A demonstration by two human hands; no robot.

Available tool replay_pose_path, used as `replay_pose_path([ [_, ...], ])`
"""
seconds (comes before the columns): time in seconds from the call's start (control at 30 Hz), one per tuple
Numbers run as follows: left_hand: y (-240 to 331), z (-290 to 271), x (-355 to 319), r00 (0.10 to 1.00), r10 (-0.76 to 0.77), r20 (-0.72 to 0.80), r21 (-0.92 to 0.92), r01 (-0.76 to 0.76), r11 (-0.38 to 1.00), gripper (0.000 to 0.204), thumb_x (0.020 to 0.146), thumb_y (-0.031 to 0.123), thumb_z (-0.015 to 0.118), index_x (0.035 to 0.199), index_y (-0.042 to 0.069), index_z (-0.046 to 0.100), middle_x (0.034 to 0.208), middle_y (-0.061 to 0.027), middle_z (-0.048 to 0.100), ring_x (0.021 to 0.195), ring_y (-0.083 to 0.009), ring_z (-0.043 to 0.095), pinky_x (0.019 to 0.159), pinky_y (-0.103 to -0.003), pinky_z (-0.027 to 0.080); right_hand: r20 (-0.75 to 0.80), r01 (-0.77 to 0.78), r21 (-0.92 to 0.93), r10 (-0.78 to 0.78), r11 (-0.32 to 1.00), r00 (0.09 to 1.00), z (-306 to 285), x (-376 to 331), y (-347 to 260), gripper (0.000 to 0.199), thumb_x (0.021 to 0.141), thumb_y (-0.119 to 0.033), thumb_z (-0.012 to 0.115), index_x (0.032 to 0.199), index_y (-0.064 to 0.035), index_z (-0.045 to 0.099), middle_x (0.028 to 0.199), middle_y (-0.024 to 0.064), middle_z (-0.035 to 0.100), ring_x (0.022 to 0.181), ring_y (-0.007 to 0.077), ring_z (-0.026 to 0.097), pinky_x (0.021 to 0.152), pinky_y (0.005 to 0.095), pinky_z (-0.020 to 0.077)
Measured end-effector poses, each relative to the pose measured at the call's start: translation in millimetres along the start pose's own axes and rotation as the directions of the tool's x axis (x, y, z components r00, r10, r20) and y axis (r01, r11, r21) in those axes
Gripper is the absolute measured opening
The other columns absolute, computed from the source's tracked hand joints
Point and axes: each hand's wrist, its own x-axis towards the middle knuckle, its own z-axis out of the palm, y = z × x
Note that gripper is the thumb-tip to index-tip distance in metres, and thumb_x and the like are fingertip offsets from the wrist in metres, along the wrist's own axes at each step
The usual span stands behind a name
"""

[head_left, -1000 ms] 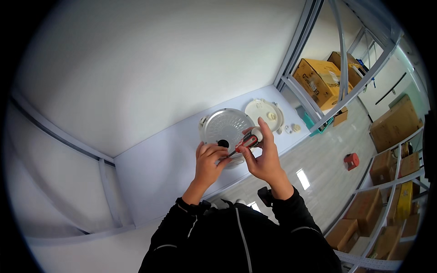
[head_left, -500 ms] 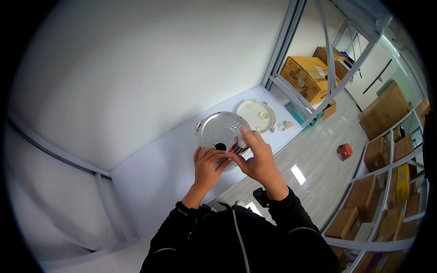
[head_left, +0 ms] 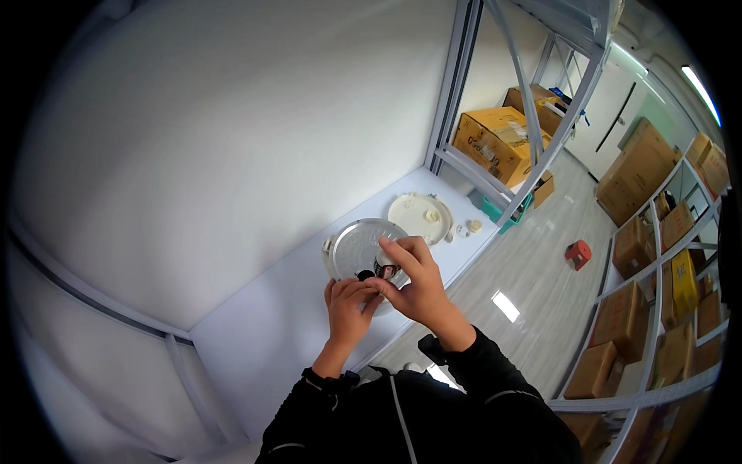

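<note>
My right hand [head_left: 423, 284] is closed around a small bottle-like container [head_left: 386, 271] with a pale end and a dark and red label. Beside it, my left hand [head_left: 349, 311] has its fingers bunched against the right fingertips; what they pinch, if anything, is hidden. Both hands are over the near side of a round silver metal pan-like part [head_left: 357, 236], its surface patterned. A black round spot [head_left: 365, 275] shows at the left fingertips; whether it is a cap or a hole I cannot tell.
A round cream-coloured cover [head_left: 410, 213] lies behind on the white shelf [head_left: 270, 309], with small round parts [head_left: 474, 226] by it. Grey frame posts [head_left: 452, 85] rise at the back. Cardboard boxes [head_left: 498, 143], a red stool [head_left: 577, 254] and a loaded rack [head_left: 641, 363] stand to the right.
The view has shifted, so the shelf's contents appear lower and further left. My hands stay together over the silver part, and the right one has turned slightly with the bottle.
</note>
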Motion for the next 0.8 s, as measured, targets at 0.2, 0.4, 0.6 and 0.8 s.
replay_pose_path([
  [0.2, 2.1, -1.3, -0.3, 1.0, 0.002, -0.009, -0.014, -0.003, 1.0, 0.016, 0.084, 0.026, 0.085, 0.096, 0.017, 0.078, 0.11, 0.0077, 0.076, 0.118, -0.0214, 0.061, 0.116, -0.055, 0.032, -0.145, 0.106, 0.075, -0.094, 0.992, 0.985, 4.7, 14.3, -9.8, 0.07, 0.081, -0.01, 0.087, 0.146, -0.0106, 0.061, 0.119, 0.0161, 0.057, 0.093, 0.0305, 0.065, 0.076, 0.0371, 0.057],
  [0.4, 7.3, -5.1, 2.1, 1.0, -0.005, 0.001, -0.014, 0.005, 1.0, 0.015, 0.085, 0.025, 0.084, 0.095, 0.017, 0.077, 0.109, 0.0085, 0.076, 0.119, -0.021, 0.061, 0.117, -0.054, 0.032, -0.074, -0.005, 0.007, 0.006, 1.0, 0.997, 5.2, 0.7, -6.0, 0.058, 0.087, -0.002, 0.078, 0.142, -0.0068, 0.064, 0.136, 0.0193, 0.054, 0.106, 0.0331, 0.066, 0.082, 0.0392, 0.0578],
  [0.6, 6.1, -4.9, 1.7, 1.0, -0.004, -0.007, -0.042, 0.003, 0.999, 0.015, 0.085, 0.026, 0.084, 0.095, 0.018, 0.077, 0.109, 0.0079, 0.075, 0.118, -0.0213, 0.061, 0.117, -0.054, 0.031, -0.103, 0.1, 0.152, -0.085, 0.983, 0.991, 0.1, 13.9, -13.9, 0.053, 0.087, -0.005, 0.081, 0.138, -0.0067, 0.068, 0.12, 0.0152, 0.053, 0.096, 0.0274, 0.062, 0.079, 0.035, 0.057],
  [0.8, 9.9, -6.6, 5.0, 1.0, -0.008, 0.015, -0.022, 0.009, 1.0, 0.016, 0.084, 0.026, 0.085, 0.096, 0.017, 0.077, 0.109, 0.0077, 0.075, 0.119, -0.0219, 0.06, 0.117, -0.054, 0.031, -0.066, 0.009, 0.148, 0.001, 0.989, 0.998, 1.8, -0.9, -7.8, 0.055, 0.088, 0.001, 0.074, 0.142, -0.0059, 0.064, 0.136, 0.0194, 0.057, 0.111, 0.0328, 0.066, 0.089, 0.0399, 0.0581],
])
